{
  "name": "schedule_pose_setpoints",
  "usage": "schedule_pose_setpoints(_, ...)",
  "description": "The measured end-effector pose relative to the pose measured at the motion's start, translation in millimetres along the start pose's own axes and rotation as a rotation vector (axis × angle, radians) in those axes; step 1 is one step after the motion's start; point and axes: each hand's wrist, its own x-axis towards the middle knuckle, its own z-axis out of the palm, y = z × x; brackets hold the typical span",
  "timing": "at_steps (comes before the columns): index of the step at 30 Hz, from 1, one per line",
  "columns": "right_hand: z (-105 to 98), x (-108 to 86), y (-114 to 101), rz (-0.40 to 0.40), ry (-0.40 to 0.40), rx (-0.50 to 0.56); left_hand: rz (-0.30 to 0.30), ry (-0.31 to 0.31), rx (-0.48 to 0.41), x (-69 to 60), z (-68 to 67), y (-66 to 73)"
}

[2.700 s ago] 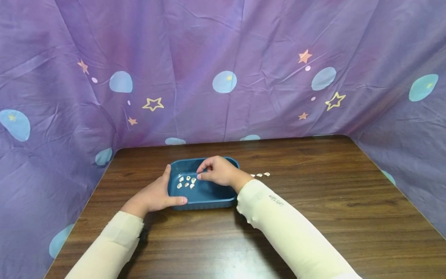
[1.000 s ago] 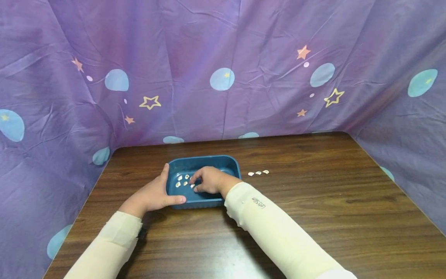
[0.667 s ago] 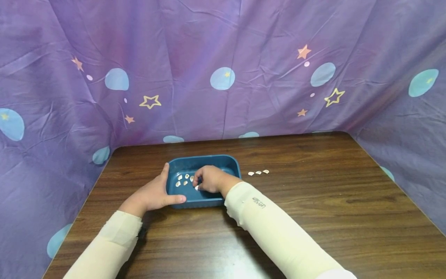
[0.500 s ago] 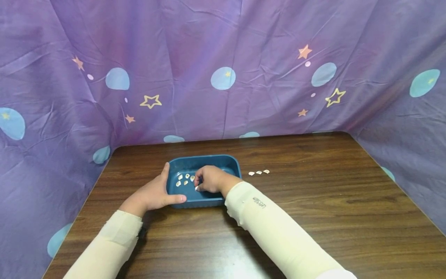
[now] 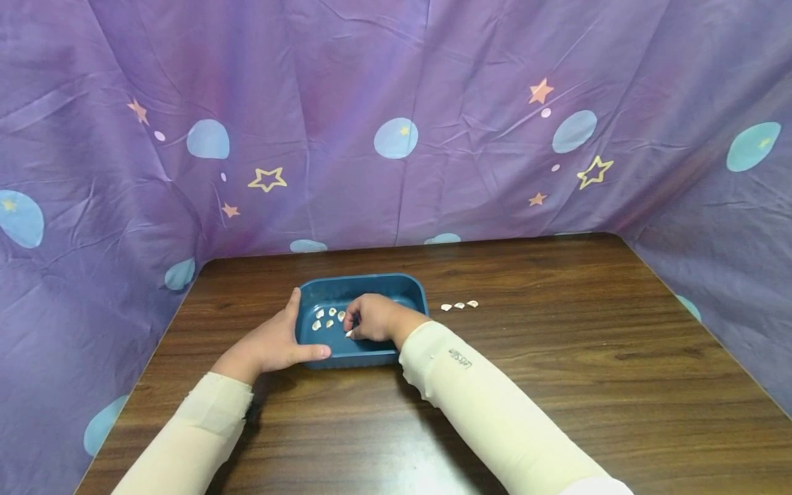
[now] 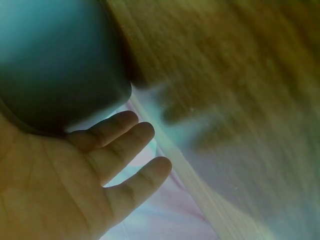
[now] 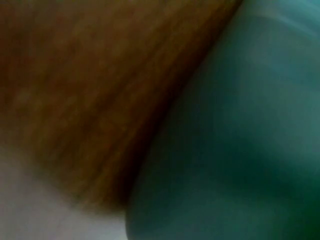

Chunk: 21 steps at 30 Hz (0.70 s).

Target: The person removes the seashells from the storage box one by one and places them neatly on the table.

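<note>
In the head view a blue rectangular tray (image 5: pixel 371 360) stands on the wooden table. My left hand (image 5: pixel 272 344) rests against its left end, thumb on the near rim; the left wrist view shows that hand (image 6: pixel 65 175) with its fingers extended beside the tray's wall (image 6: pixel 65 65). Inside the tray, my right hand (image 5: pixel 374 318) pinches a small white shell (image 5: pixel 349 334) between thumb and finger. Several more shells (image 5: pixel 330 323) lie at the tray's left part, left of the right hand. The right wrist view shows only the tray's wall (image 7: pixel 225 150), blurred.
Three small shells (image 5: pixel 459 305) lie in a row on the wooden table (image 5: pixel 557 330), right of the tray. A purple curtain (image 5: pixel 346 89) with stars and blue shapes hangs behind the table and at both sides.
The right hand has moved down and slightly left within the tray and now pinches a shell, which has shifted a little right, away from the others. The left hand stays at the tray.
</note>
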Motion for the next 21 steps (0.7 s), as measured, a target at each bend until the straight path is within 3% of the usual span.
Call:
schedule_pose_setpoints(11,-1.5,-0.1,-0.8,0.036,-0.001,0.010,-0.023,-0.016,-0.016,0.8,-2.4,1.6)
schedule_pose_setpoints(21,-2.9,-0.5,-0.7,0.017,0.023,0.047,-0.021,-0.007,-0.001,0.1,-1.3,1.3)
